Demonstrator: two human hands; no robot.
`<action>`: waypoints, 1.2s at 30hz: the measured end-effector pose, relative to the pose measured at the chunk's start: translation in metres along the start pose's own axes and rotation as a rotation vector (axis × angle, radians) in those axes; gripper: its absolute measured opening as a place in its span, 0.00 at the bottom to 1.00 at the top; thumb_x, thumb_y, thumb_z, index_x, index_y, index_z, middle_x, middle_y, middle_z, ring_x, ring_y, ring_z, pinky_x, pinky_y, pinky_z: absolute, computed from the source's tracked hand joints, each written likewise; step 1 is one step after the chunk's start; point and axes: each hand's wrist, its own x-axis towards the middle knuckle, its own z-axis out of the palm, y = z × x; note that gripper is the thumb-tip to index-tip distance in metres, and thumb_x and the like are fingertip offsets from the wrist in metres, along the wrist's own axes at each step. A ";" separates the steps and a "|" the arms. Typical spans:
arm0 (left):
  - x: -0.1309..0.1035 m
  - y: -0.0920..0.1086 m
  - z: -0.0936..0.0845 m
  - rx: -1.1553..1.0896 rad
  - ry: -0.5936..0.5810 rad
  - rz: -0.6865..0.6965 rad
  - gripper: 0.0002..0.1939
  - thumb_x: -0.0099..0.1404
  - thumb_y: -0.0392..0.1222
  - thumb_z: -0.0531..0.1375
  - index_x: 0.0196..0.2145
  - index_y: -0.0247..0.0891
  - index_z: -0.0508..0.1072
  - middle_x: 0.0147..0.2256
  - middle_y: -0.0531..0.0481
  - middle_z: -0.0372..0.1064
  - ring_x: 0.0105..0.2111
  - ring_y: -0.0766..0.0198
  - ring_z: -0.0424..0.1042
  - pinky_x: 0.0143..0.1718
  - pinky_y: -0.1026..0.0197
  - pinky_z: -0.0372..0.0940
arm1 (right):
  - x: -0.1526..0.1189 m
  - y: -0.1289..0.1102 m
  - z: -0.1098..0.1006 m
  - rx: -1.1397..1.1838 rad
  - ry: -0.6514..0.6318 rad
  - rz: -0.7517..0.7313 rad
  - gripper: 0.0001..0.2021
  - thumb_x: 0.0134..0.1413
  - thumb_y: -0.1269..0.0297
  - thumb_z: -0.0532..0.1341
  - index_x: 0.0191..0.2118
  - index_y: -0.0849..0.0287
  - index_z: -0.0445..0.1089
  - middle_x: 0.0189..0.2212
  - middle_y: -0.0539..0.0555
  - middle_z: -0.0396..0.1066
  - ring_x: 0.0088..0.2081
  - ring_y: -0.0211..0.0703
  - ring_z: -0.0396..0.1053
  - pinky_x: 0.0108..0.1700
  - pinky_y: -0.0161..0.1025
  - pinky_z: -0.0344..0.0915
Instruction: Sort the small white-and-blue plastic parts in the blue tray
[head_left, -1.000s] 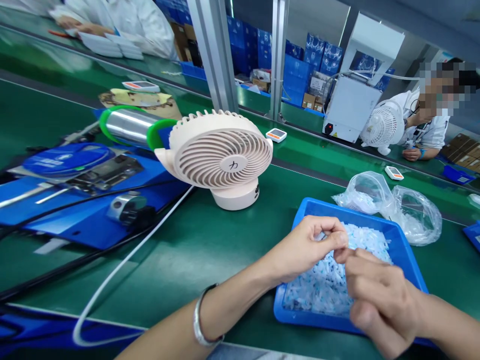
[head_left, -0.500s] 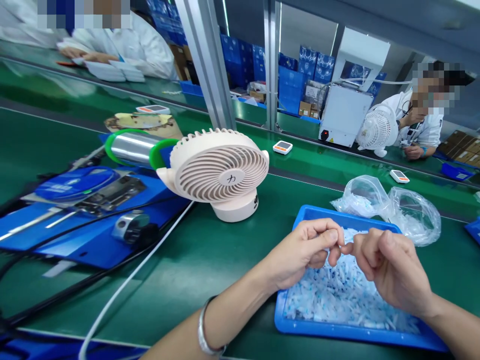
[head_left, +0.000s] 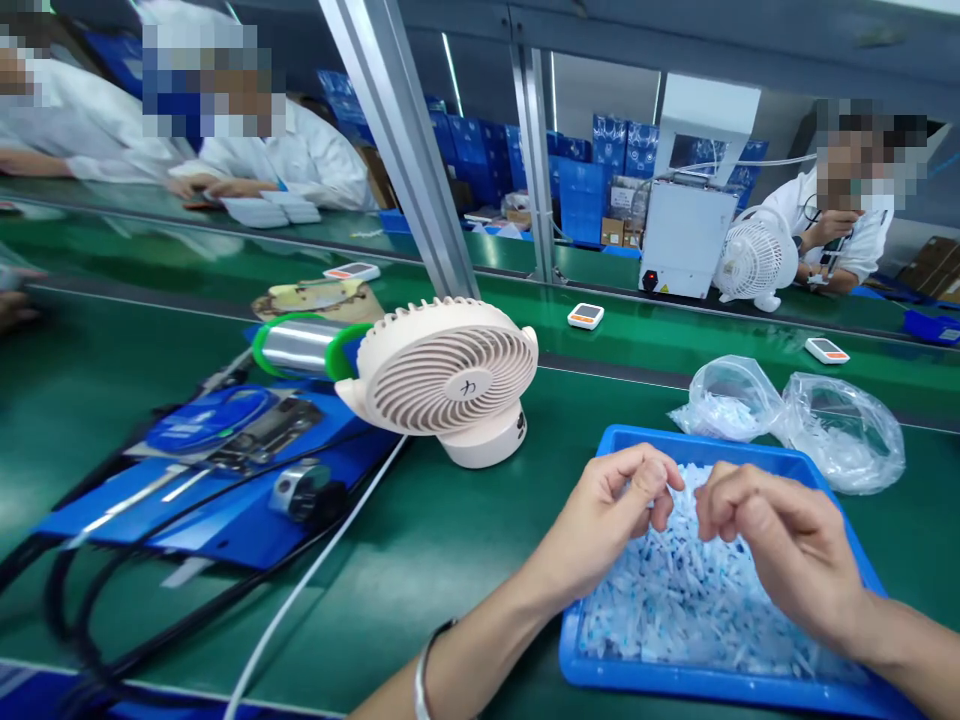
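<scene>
Above a blue tray full of small white and light-blue plastic pieces, my two hands are held a short gap apart. My left hand is closed, thumb pressed to the curled forefinger; anything in that pinch is too small to name. Curled fingers and a thumb laid along them close my right hand, and its fingertips are partly hidden, so what they hold cannot be made out. Just past the tray lie two clear plastic bags with similar pieces inside.
A pale pink fan stands left of the tray. Behind it are a metal spool with green rims and a blue plate with tooling and cables. Small white-orange devices lie on the green belt. Co-workers sit across.
My hands have drawn apart; their fingertips met before and now a gap shows between them. The view has turned slightly left, bringing more of the co-workers into sight.
</scene>
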 end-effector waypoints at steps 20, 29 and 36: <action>-0.001 -0.004 -0.002 0.045 0.049 -0.019 0.22 0.52 0.60 0.53 0.27 0.35 0.66 0.18 0.56 0.54 0.20 0.72 0.53 0.20 0.68 0.48 | 0.001 0.001 0.002 -0.298 -0.130 -0.180 0.20 0.54 0.74 0.51 0.53 0.54 0.56 0.36 0.55 0.62 0.37 0.38 0.61 0.36 0.40 0.63; -0.003 0.001 0.003 -0.006 0.080 -0.043 0.19 0.53 0.56 0.55 0.25 0.34 0.66 0.17 0.56 0.54 0.18 0.73 0.52 0.19 0.69 0.46 | 0.003 0.008 0.001 -0.472 -0.056 -0.223 0.10 0.53 0.71 0.52 0.42 0.60 0.63 0.27 0.52 0.65 0.28 0.36 0.60 0.29 0.37 0.59; 0.000 0.003 0.002 0.101 0.194 -0.062 0.18 0.49 0.54 0.59 0.21 0.34 0.66 0.14 0.58 0.52 0.17 0.74 0.49 0.17 0.70 0.45 | -0.007 -0.008 -0.012 -0.592 0.075 -0.080 0.10 0.51 0.65 0.54 0.22 0.63 0.64 0.14 0.45 0.52 0.18 0.30 0.52 0.23 0.32 0.53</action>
